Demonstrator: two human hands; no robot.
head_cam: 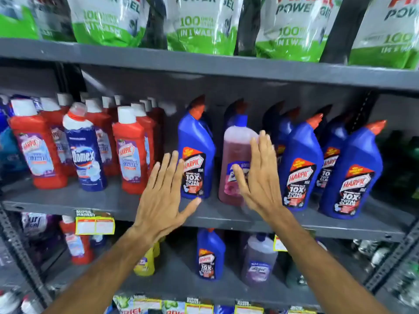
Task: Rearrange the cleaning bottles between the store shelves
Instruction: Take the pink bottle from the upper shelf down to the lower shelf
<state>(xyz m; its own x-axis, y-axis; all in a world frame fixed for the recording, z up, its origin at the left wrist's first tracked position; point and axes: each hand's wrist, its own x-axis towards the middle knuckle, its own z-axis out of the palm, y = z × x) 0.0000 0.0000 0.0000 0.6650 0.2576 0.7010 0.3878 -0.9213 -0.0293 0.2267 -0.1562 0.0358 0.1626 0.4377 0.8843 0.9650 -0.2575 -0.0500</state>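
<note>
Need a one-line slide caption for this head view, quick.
Two open hands, left and right, flank a pink-liquid bottle beside blue Harpic bottles on the middle shelf.

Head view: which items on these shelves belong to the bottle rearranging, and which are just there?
In the job: pink bottle, blue Harpic bottle, left hand, right hand, middle shelf.

Just there: green pouches, red bottles, Domex bottle, price tags, yellow bottle.

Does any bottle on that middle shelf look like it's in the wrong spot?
Yes, two. A clear bottle of pink liquid stands alone in the row of blue Harpic bottles, with the right hand open against it. And one blue Domex bottle sits among the red Harpic bottles.
</note>
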